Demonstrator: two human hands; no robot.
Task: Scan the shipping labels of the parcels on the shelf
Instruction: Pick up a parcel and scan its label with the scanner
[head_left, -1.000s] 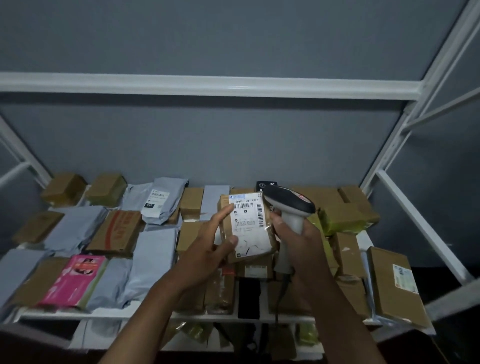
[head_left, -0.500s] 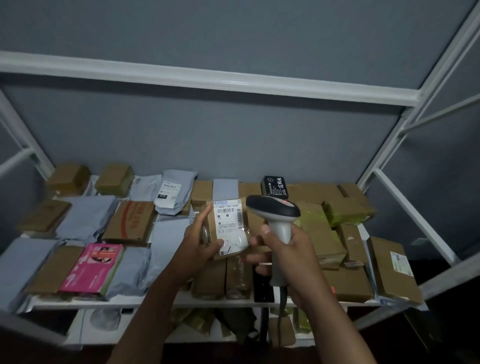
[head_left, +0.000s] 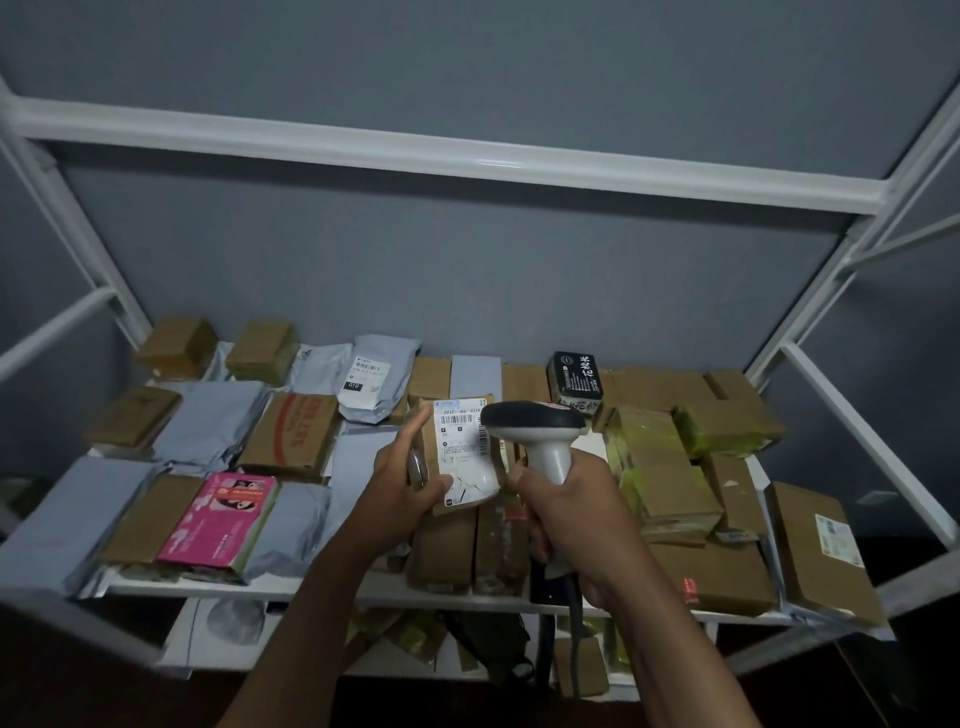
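Nearest the camera, both forearms reach up and forward toward the shelf (head_left: 322, 590). The right hand (head_left: 574, 512) is wrapped round the pale handle of the barcode scanner (head_left: 537, 434), fingers curled fully about it, the dark head level and turned left. Just left of the scanner, the left hand (head_left: 402, 480) grips a small brown parcel (head_left: 460, 457) by its left edge and lower corner, thumb across the front, fingers behind it. The parcel is lifted clear of the shelf, upright and tilted toward the person, and the scanner head overlaps its upper right corner, so it cannot be told whether they touch.

The white shipping label (head_left: 464, 449) covers most of the parcel's front, with its lower part wrinkled. Held one-handed at an edge, the parcel looks light and fairly stiff, a taped cardboard box that will not sag. Its glossy tape could be slippery, so a hold on the edges, clear of the barcode, seems best.

Beyond the held parcel, the shelf is crowded: a pink box (head_left: 221, 519) to its lower left, grey mailer bags (head_left: 210, 426) further left, a black packet (head_left: 575, 382) behind the scanner, and brown cartons (head_left: 670, 467) to the right.
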